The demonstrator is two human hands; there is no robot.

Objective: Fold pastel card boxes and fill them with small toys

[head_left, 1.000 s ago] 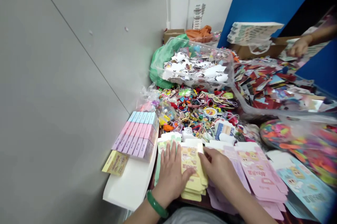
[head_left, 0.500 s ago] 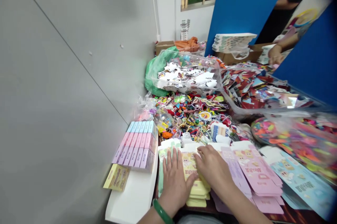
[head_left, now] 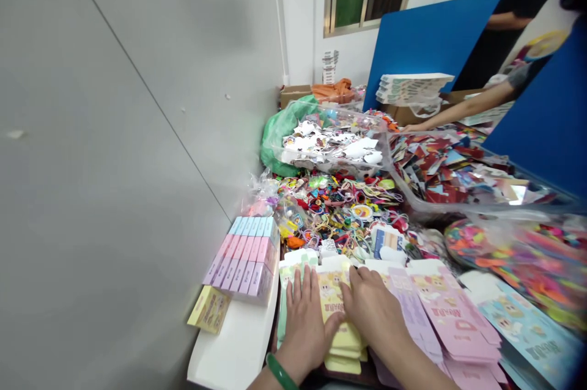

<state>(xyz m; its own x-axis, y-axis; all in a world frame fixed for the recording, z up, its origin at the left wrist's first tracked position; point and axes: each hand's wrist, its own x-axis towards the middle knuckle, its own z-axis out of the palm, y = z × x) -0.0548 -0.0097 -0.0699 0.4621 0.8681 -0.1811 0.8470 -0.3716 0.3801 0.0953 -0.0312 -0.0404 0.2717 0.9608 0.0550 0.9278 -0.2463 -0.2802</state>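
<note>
My left hand [head_left: 303, 323], with a green bangle [head_left: 280, 371] at the wrist, lies flat with outstretched fingers over the green flattened carton [head_left: 283, 292] and the left edge of the yellow flattened carton [head_left: 337, 295]. That yellow one tops a small pile. My right hand [head_left: 376, 307] has its fingers curled at the pile's right edge, thumb on the printed face; the fingertips are partly hidden. Flattened cartons in purple [head_left: 408, 301], pink [head_left: 458, 310] and blue [head_left: 527, 329] lie in overlapping piles to the right.
At left, a white tray [head_left: 229, 350] holds rows of folded small boxes [head_left: 243, 255] and a yellow box [head_left: 210, 309]. Behind lie mixed trinkets [head_left: 339, 206], clear bins of cut pieces [head_left: 413, 203] and a bag of colourful bits [head_left: 518, 249]. A co-worker's arm [head_left: 477, 106] reaches across beyond.
My right hand's fingers have curled in more at the yellow carton; my left hand stays flat. The view has shifted slightly. The co-worker's arm now stretches further left.
</note>
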